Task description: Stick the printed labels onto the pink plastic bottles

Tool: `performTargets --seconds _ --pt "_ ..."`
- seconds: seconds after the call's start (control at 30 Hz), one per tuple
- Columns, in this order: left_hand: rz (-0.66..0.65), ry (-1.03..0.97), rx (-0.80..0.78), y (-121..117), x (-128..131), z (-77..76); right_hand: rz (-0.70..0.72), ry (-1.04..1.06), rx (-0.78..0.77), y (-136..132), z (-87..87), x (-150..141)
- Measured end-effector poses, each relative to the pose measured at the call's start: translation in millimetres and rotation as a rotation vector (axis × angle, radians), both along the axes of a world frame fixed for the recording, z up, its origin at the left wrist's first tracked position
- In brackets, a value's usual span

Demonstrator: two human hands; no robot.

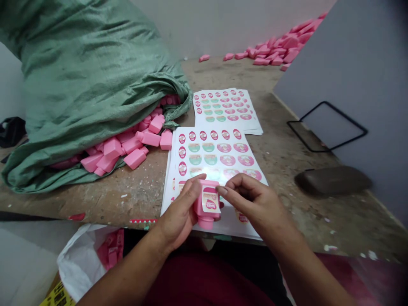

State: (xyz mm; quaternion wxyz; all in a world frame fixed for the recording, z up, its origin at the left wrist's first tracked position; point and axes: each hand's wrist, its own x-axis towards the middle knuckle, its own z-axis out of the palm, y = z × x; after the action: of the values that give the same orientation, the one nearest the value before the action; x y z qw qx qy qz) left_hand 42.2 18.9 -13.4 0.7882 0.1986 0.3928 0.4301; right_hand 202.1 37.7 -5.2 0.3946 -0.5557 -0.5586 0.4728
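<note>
Your left hand (180, 210) grips a pink plastic bottle (207, 208) above the near edge of the label sheet (216, 148), its neck pointing down and its long axis nearly upright. Your half-open right hand (258, 204) brings its fingertips (222, 191) to the bottle's label (212, 204); whether it grips, you cannot tell. Keep the bottle steady and smooth the label evenly.

Workbench (306, 212) with label sheets (212, 153), pink bottles (135, 158), green sack (79, 89)

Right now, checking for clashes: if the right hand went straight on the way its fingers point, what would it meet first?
The pink plastic bottle in the left hand, at its label, just ahead of the right hand; its fingertips may already touch it, since depth is unclear.
</note>
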Motion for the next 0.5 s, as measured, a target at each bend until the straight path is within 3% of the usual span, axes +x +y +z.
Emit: performTargets --seconds 0.13,0.3,0.5 --pt "-0.014 0.058 -0.007 -2 -1 3.7 -0.015 -0.121 0.054 -2 -2.0 2" --pt "-0.060 0.082 -0.003 -5 -2 5.4 -0.133 -0.266 0.190 -6 -3.0 5" --pt "-0.129 0.138 0.039 -14 -10 6.6 0.022 -0.108 0.102 -11 -5.0 -10"
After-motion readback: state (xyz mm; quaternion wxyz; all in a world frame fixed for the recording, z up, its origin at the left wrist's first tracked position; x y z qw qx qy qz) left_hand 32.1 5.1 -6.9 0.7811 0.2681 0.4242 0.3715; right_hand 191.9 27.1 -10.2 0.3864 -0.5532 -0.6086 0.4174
